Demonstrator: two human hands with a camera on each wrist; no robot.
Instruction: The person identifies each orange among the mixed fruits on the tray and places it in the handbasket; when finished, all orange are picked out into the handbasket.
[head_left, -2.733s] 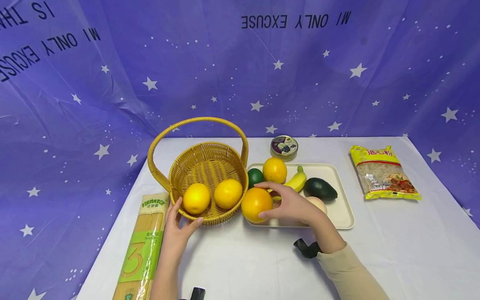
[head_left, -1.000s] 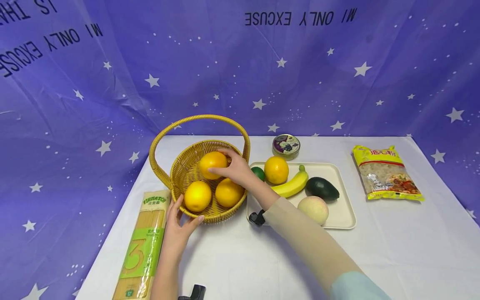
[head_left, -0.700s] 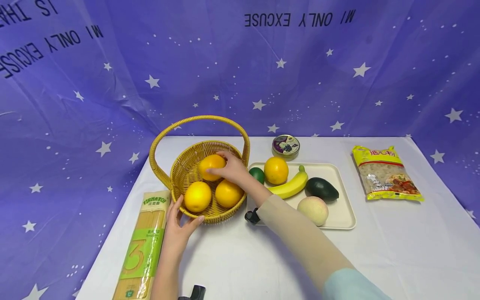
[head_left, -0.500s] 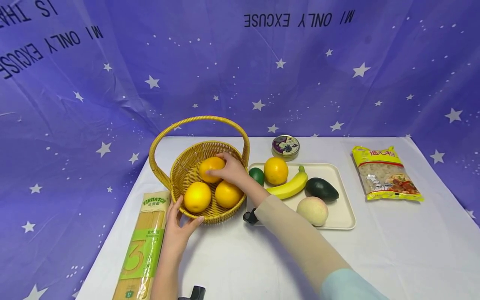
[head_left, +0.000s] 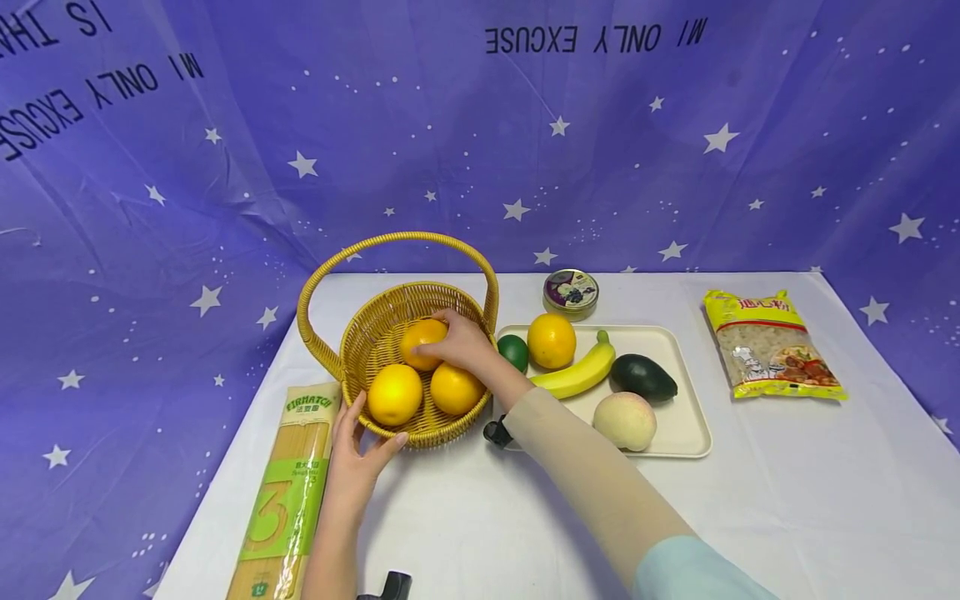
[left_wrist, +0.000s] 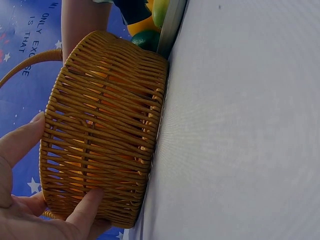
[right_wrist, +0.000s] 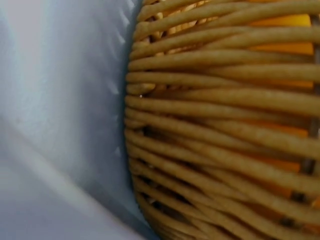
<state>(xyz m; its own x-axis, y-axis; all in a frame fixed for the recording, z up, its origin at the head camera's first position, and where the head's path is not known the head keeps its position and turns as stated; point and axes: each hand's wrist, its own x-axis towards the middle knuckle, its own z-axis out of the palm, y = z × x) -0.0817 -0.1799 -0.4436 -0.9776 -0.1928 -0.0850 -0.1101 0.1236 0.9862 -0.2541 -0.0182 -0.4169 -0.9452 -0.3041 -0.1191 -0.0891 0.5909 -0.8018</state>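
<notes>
A round wicker basket [head_left: 367, 327] with a tall arched handle stands at the left of the table. My left hand [head_left: 354, 462] holds its near left side, the thumb and fingers spread along the rim; in the left wrist view a fingertip [left_wrist: 91, 202] presses the woven wall. Inside the basket, my right hand [head_left: 467, 343] grips an orange [head_left: 420, 343] between thumb and fingers. Two more oranges, a left one [head_left: 394, 395] and a right one [head_left: 454, 390], lie in front of it. The right wrist view shows only the weave [right_wrist: 225, 95], with orange colour behind it.
Right of the basket, a cream tray [head_left: 686, 429] bears an orange [head_left: 552, 340], a banana [head_left: 581, 373], an avocado [head_left: 642, 377], a peach [head_left: 626, 421] and a green fruit [head_left: 513, 352]. Around them are a spaghetti pack [head_left: 281, 492], a round tin [head_left: 572, 293] and a yellow bag [head_left: 772, 346].
My right hand has carried the orange from over the tray leftward into the basket, sinking slightly lower during the last second. My left hand keeps its hold on the basket.
</notes>
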